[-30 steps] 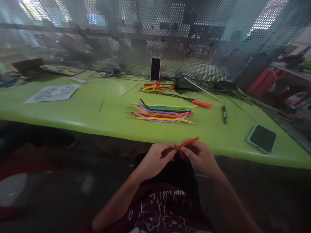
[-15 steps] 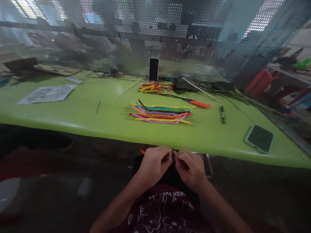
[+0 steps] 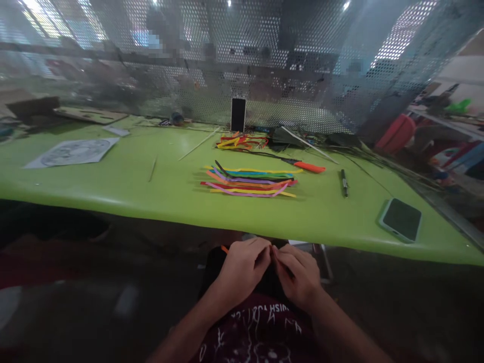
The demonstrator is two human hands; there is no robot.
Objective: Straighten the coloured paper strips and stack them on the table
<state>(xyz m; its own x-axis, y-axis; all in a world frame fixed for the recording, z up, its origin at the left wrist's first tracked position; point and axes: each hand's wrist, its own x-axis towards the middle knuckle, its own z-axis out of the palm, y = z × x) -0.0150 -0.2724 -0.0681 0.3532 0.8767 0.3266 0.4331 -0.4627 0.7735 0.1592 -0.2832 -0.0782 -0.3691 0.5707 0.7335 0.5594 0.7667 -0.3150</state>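
Observation:
Below the table's front edge, over my lap, my left hand (image 3: 245,262) and my right hand (image 3: 298,269) meet fingertip to fingertip, both pinched closed. An orange strip (image 3: 225,249) pokes out to the left of my left hand, and a small reddish-orange bit shows between the fingertips. Most of the strip is hidden by my fingers. On the table ahead lies a row of coloured strips (image 3: 249,186), among them yellow, blue, black, purple, orange, red and pink ones.
Behind the row are a tangled strip bundle (image 3: 242,142) and an orange-handled tool (image 3: 310,167). A pen (image 3: 344,182) and a phone (image 3: 401,219) lie right; a printed sheet (image 3: 73,152) lies left. Another phone-like device (image 3: 238,115) stands against the perforated metal screen (image 3: 212,75).
The view has tilted up slightly, so the table and hands appear a little lower. My hands stay together, with only slight finger movement.

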